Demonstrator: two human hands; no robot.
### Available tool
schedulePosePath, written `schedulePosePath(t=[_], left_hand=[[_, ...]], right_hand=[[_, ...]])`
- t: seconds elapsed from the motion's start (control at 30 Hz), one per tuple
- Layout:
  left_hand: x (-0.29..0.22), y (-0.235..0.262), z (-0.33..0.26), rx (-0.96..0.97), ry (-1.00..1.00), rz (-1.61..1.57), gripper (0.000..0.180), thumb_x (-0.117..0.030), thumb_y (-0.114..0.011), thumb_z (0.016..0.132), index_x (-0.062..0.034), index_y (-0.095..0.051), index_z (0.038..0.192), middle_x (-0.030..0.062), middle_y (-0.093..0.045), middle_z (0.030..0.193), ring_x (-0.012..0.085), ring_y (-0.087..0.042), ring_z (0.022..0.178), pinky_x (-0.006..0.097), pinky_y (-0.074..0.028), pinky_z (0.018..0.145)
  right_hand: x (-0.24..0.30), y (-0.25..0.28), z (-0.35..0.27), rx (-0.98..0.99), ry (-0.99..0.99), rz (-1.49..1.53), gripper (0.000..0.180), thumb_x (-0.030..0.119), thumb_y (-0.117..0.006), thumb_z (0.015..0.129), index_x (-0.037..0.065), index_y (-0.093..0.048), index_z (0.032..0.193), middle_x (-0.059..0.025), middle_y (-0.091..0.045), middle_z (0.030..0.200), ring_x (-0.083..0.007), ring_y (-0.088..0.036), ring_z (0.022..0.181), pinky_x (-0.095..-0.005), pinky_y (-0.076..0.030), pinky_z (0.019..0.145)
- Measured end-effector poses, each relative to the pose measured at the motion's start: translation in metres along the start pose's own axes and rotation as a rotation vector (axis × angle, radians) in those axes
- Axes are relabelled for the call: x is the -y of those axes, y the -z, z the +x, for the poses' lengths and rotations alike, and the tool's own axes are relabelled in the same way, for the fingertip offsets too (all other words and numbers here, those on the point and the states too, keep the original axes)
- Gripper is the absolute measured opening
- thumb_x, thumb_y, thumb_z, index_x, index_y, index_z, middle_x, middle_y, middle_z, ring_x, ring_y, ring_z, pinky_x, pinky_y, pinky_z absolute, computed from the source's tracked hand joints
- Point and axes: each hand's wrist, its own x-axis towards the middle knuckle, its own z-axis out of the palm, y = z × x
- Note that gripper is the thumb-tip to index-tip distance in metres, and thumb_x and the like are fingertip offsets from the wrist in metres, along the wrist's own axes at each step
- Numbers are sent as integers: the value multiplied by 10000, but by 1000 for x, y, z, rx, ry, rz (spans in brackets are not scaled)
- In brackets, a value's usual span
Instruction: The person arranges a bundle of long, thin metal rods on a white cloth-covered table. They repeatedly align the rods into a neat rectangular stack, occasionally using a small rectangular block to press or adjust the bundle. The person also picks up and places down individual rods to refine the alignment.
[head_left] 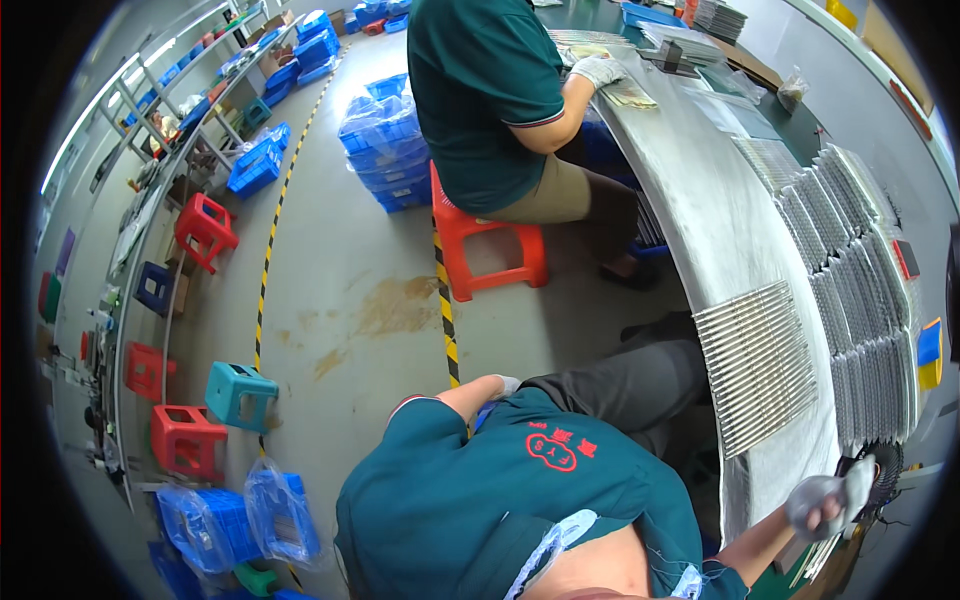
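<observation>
My right hand (818,506), in a grey-white glove with bare fingertips, is raised at the near right end of the work table (680,185). Its fingers are curled, and a whitish piece (858,484) shows at them, too blurred to name. Right beside it is a round black fan (886,470). My left hand (508,385), also gloved, is down by my left thigh; its fingers are hidden. A row of slim metal rods (757,365) lies side by side on the table's pale cover, a little beyond my right hand.
Stacked ribbed metal parts (865,295) line the table's right side. Further along, a co-worker in a green shirt (485,90) sits on a red stool (490,250), a gloved hand on the table. Blue crates (385,150), stools (240,395) and shelving (150,180) stand to the left.
</observation>
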Motion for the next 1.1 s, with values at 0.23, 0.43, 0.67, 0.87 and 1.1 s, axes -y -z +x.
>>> schedulePosePath(t=[0.23, 0.43, 0.67, 0.87, 1.1], left_hand=[[-120, 24, -6, -74, -254, -425, 600, -480, -400, 910, -46, -520, 1306, 129, -536, 1304, 283, -485, 1188, 423, -348, 1028], [-262, 65, -125, 76, -800, -928, 889, -710, -155, 902, -18, -379, 1413, 190, -417, 1424, 291, -369, 1344, 404, -228, 1163], [-344, 35, -170, 541, -1167, -1187, 1055, -818, -175, 804, 43, -445, 1351, 185, -492, 1354, 277, -412, 1308, 432, -232, 1155], [-361, 29, -154, 625, -1053, -1455, 1042, -808, -199, 826, 82, -517, 1264, 172, -542, 1288, 252, -485, 1231, 359, -283, 1129], [-376, 52, -168, -341, -1496, -200, 826, -690, -225, 894, -67, -402, 1406, 169, -407, 1440, 355, -278, 1384, 481, -113, 1158]], right_hand=[[96, -78, 33, 312, -756, 997, 403, 464, -484, 954, 97, -603, 1072, -119, -681, 836, -268, -671, 764, -361, -535, 706], [115, -132, -5, 724, -1354, 1386, 480, 422, -606, 907, -33, -603, 1061, -172, -676, 981, -224, -651, 884, -303, -499, 827], [130, -199, -46, 1016, -1246, 949, 531, 487, -693, 825, -29, -634, 939, -86, -673, 746, -176, -638, 661, -324, -494, 628], [133, -185, -25, 754, -1537, 1042, 469, 428, -699, 843, -33, -635, 896, -79, -637, 649, -151, -606, 597, -298, -487, 587], [131, -191, -8, 847, -1525, 1122, 182, 147, -637, 895, -24, -658, 835, -90, -688, 748, -132, -626, 652, -291, -500, 637]])
